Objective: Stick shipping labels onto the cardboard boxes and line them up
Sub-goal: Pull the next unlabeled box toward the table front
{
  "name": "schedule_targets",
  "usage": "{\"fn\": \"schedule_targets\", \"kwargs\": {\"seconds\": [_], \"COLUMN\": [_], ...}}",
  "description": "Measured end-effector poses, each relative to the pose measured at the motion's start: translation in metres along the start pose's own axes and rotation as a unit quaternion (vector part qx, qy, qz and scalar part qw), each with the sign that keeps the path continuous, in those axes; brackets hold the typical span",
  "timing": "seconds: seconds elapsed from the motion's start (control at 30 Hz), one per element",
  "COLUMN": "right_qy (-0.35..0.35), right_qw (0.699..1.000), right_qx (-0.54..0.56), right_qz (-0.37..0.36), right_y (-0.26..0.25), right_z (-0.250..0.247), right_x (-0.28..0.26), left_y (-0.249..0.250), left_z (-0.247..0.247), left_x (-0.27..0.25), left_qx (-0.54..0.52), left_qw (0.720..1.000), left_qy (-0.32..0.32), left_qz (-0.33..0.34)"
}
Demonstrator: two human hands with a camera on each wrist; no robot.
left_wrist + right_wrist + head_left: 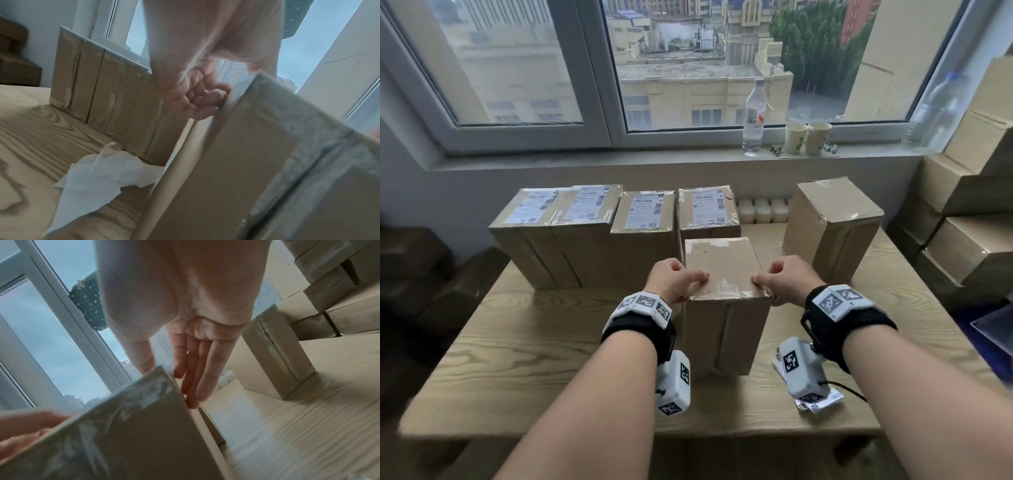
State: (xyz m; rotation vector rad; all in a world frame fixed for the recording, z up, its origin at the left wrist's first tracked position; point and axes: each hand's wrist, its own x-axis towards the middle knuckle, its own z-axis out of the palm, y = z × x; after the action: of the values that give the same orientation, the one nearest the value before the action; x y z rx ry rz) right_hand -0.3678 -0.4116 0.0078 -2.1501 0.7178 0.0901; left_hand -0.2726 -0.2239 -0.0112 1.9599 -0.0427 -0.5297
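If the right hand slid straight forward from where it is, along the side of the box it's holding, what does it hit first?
Probably the labelled box at the right end of the back row, directly behind the held box. The right hand may slip just past its right edge; depth is unclear.

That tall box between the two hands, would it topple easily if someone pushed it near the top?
Probably yes: the unlabelled box stands on a narrow end, taller than wide, so a high push would likely tip it. Its flat cardboard faces look stiff. The shiny tape along the top edge may feel slippery, perhaps why the left hand and right hand hold opposite sides.
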Motion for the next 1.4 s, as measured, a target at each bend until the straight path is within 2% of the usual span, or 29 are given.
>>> {"fn": "schedule_targets", "kwargs": {"seconds": [0.17, 0.3, 0.5, 0.67, 0.77, 0.9, 1.07, 1.23, 1.4], "right_qy": [-0.007, -0.006, 0.066, 0.099, 0.081, 0.052, -0.003, -0.013, -0.053], "right_qw": [1.0, 0.997, 0.989, 0.985, 0.981, 0.979, 0.975, 0.963, 0.958], "right_qx": [0.01, 0.072, 0.112, 0.056, 0.026, -0.004, -0.059, -0.137, -0.154], "right_qz": [0.021, 0.024, 0.068, 0.131, 0.171, 0.195, 0.213, 0.23, 0.236], "right_y": [0.009, 0.015, 0.047, 0.103, 0.136, 0.162, 0.185, 0.187, 0.187], "right_z": [0.013, 0.016, 0.011, 0.014, 0.021, 0.035, 0.053, 0.07, 0.081], "right_x": [-0.002, -0.004, 0.005, 0.016, 0.021, 0.026, 0.045, 0.06, 0.065], "left_y": [-0.02, -0.028, -0.033, -0.041, -0.045, -0.067, -0.094, -0.137, -0.153], "left_z": [0.005, 0.006, 0.024, 0.034, 0.039, 0.044, 0.047, 0.054, 0.063], "left_x": [0.004, 0.008, 0.001, 0.002, 0.007, 0.022, 0.012, 0.015, 0.016], "left_qx": [0.021, 0.011, -0.036, -0.092, -0.135, -0.189, -0.245, -0.123, -0.03], "left_qw": [0.999, 0.998, 0.999, 0.995, 0.989, 0.978, 0.945, 0.961, 0.961], "left_qy": [0.04, 0.056, 0.025, 0.032, 0.054, 0.063, 0.174, 0.169, 0.105], "left_qz": [0.001, -0.002, -0.017, -0.027, -0.027, -0.064, -0.132, -0.18, -0.253]}}
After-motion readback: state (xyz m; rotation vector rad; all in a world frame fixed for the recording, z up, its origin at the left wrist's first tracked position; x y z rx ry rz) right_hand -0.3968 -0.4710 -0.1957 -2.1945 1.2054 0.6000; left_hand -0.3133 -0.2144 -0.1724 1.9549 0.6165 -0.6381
